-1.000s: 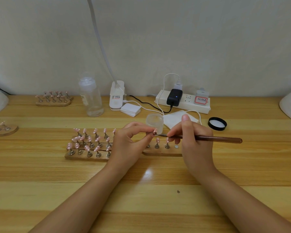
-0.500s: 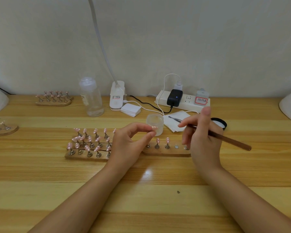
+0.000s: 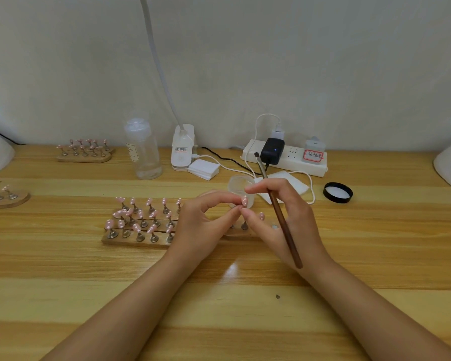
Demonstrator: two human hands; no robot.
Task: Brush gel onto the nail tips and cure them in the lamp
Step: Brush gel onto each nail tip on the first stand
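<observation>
pale wood table [image 3: 63, 282], plain white wall [image 3: 323, 61]

Pink nail tips with white dots [image 3: 141, 222] on tan wooden stands. Dark brown brush handle [image 3: 284, 225], black bristle end. Striped light-wood bench [image 3: 219, 308]. Black round lid [image 3: 338, 192], white inside. White power strip [image 3: 287, 158], black charger [image 3: 272, 151], red-bordered label [image 3: 313, 155].

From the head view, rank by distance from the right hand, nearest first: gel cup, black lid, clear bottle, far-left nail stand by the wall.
From the right hand:
1. Gel cup, just behind its fingertips.
2. Black lid, to its right.
3. Clear bottle, back left.
4. Far-left nail stand, by the wall.
</observation>
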